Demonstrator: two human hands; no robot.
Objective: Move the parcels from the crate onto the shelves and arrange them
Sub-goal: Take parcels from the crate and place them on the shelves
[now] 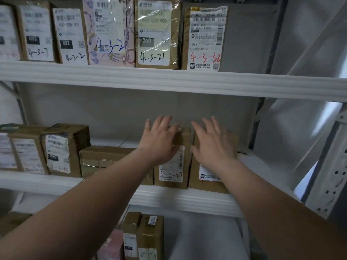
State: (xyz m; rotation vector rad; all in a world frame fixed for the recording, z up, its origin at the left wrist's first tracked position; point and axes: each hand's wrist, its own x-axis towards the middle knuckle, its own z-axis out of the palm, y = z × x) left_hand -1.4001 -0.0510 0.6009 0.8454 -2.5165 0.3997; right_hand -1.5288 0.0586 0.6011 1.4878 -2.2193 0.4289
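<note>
Two upright brown cardboard parcels stand side by side on the middle shelf [187, 199]. The left one [172, 173] carries a white label marked 4-2-47. My left hand [159, 141] lies flat against its upper front with fingers straight and spread. The right parcel [206, 181] has a white label with red writing, mostly hidden by my right hand [214, 145], which lies on its front with straight, spread fingers. No crate is in view.
A low brown parcel [105, 158] lies left of the pair, with taller boxes [63, 149] further left. The upper shelf [169, 81] holds a row of labelled parcels [155, 32]. Below stand more boxes [150, 235]. A grey steel upright [330, 175] bounds the right side.
</note>
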